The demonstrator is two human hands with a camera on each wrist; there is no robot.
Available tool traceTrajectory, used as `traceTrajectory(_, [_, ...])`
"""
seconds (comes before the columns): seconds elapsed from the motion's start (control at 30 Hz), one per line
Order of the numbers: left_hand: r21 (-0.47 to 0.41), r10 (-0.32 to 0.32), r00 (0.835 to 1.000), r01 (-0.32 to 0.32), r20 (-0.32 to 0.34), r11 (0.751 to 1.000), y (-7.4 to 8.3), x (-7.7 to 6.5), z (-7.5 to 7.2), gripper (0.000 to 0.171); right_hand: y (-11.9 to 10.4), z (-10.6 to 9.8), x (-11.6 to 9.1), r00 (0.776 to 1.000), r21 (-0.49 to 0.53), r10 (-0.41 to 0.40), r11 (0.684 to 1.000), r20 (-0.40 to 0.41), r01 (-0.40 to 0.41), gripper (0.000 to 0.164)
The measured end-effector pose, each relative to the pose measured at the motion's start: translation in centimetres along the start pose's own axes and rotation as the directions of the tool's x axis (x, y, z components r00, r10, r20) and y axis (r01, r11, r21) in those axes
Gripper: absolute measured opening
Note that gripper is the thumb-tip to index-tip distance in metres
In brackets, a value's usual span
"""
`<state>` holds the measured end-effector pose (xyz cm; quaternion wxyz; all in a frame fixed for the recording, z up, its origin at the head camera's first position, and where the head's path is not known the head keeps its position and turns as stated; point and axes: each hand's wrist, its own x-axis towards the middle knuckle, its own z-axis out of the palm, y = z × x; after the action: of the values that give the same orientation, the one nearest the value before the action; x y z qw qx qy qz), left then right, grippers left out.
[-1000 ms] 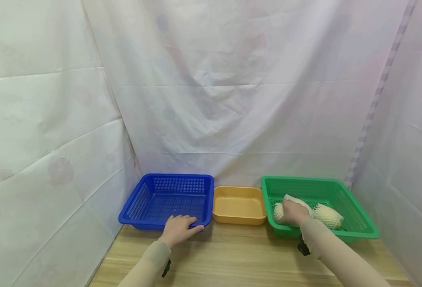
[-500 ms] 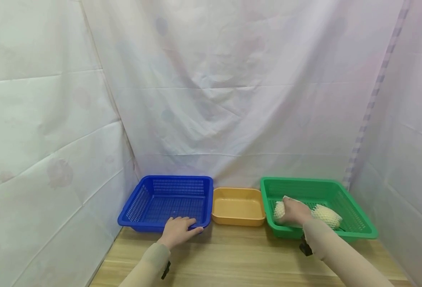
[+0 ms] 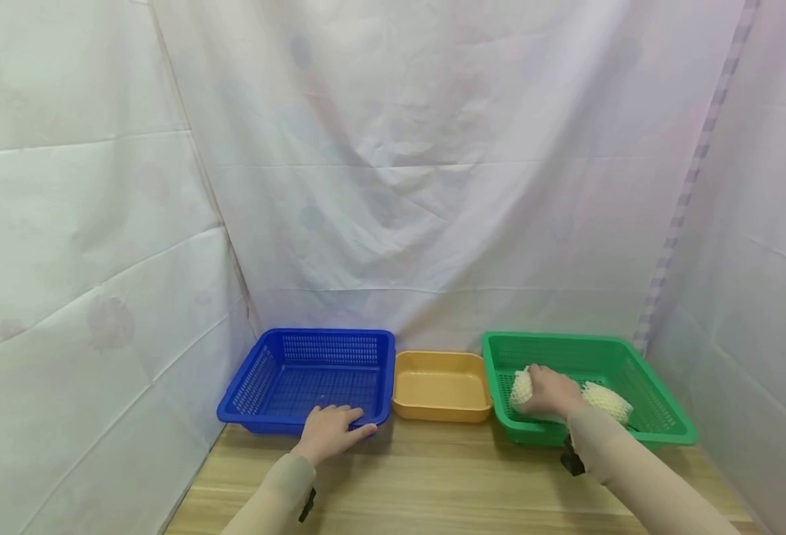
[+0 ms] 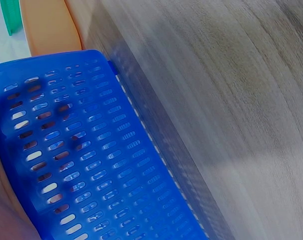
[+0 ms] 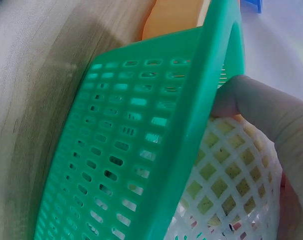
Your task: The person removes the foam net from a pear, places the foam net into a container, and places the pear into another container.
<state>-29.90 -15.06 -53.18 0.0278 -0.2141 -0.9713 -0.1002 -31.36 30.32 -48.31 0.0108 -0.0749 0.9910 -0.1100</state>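
Note:
My right hand [image 3: 550,394] reaches into the green basket [image 3: 654,386] and grips a pear [image 5: 231,175] in a white foam net. Yellowish speckled skin shows through the mesh in the right wrist view, close behind the basket's near wall. Another pale netted fruit [image 3: 607,402] lies in the basket to the right, partly behind my forearm. On the left, my left hand [image 3: 329,432] rests on the near rim of the blue basket [image 3: 273,425], fingers over the edge and thumb spread along it. In the left wrist view, bits of finger show through the slots.
An orange-yellow tray [image 3: 441,386] stands between the two baskets. All three sit in a row on a wood-grain table [image 3: 446,483]. White cloth [image 3: 393,186] hangs behind and along both sides.
My right hand has turned slightly on the pear; netting visible behind the hand earlier is now hidden, and the pear's left end sits higher. My left hand keeps its place on the rim.

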Motion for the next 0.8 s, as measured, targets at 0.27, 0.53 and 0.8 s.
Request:
traceTrajectory(0.27, [-0.003, 0.002, 1.000, -0.002, -0.009, 1.000, 0.02, -0.05, 0.05, 0.066, -0.04, -0.22, 0.04, 1.000, 0.000, -0.006, 1.000, -0.020, 0.006, 0.081])
traceTrajectory(0.53, [0.001, 0.002, 1.000, -0.002, -0.010, 1.000, -0.09, 0.02, 0.33, 0.065, 0.10, -0.29, -0.02, 1.000, 0.010, -0.002, 1.000, -0.025, 0.002, 0.079])
traceTrajectory(0.8, [-0.001, -0.004, 1.000, 0.004, -0.009, 1.000, -0.07, 0.00, 0.36, 0.067, 0.24, -0.37, -0.07, 0.997, 0.005, -0.021, 1.000, -0.069, 0.021, 0.080])
